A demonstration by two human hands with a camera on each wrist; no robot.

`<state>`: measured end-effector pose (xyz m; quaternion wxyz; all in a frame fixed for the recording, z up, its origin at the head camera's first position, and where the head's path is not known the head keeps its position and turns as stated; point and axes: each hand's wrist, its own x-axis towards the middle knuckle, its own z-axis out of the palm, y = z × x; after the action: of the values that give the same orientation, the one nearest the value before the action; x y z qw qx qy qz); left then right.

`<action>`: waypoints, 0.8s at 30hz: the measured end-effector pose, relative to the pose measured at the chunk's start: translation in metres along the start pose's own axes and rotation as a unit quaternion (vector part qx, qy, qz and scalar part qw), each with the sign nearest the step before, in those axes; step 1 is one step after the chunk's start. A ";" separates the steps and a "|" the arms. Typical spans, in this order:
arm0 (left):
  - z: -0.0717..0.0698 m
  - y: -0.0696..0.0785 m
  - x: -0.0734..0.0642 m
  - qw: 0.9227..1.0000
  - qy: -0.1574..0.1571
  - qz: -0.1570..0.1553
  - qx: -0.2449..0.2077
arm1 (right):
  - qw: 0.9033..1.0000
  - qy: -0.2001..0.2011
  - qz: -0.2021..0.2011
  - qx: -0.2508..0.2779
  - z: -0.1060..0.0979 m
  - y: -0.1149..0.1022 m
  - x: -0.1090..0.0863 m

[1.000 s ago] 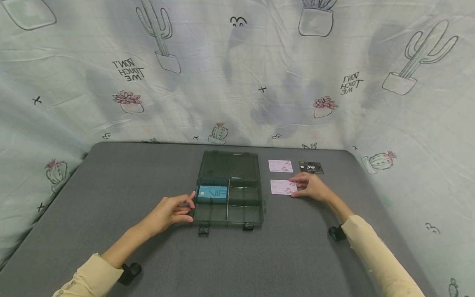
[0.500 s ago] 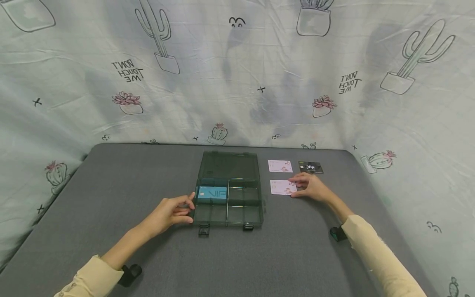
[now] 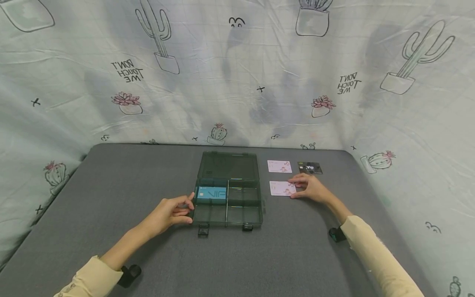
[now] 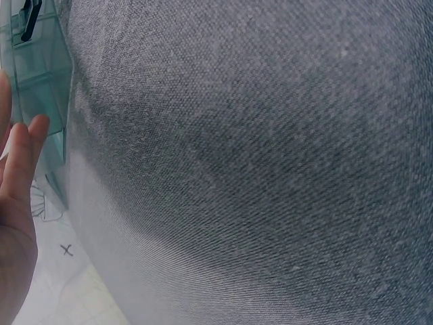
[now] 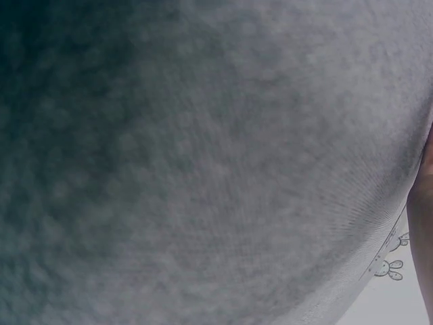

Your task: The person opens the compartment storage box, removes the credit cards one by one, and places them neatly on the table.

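A dark green see-through plastic box (image 3: 243, 214) lies with its lid folded back on the grey table. In its back left compartment is a blue VIP card (image 3: 212, 193). My left hand (image 3: 172, 212) rests at the box's left side, its fingertips touching the wall; in the left wrist view the fingers (image 4: 20, 159) extend fairly straight beside the box wall (image 4: 40, 101). To the right of the box, my right hand (image 3: 311, 187) pinches the right end of a pink card (image 3: 281, 188) between thumb and fingers, the card lying flat. The right wrist view shows only the hand's edge.
Behind the held card lie another pink card (image 3: 279, 166) and a black Vip card (image 3: 311, 167). The box's lid (image 3: 230, 166) leans toward the back, and two latches (image 3: 203, 230) stick out at the front. A cactus-print cloth (image 3: 237, 74) surrounds the table (image 3: 237, 264).
Both hands, the box and the cards keep their places. Only the head view has shifted very slightly.
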<state>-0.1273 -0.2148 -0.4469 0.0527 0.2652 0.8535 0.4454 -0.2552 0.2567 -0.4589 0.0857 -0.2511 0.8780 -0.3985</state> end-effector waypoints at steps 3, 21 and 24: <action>0.000 0.000 0.000 1.000 0.001 0.002 0.002 | 1.000 -0.004 -0.005 0.012 -0.002 -0.012 -0.003; 0.000 0.000 -0.001 1.000 -0.001 -0.002 -0.002 | 1.000 -0.005 -0.001 0.015 0.001 0.017 0.002; 0.000 0.000 0.000 1.000 -0.001 -0.003 -0.001 | 1.000 -0.005 0.001 0.022 -0.001 0.018 0.002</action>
<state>-0.1275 -0.2148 -0.4471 0.0553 0.2635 0.8537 0.4457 -0.2636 0.2662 -0.4719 0.0961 -0.2499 0.8691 -0.4159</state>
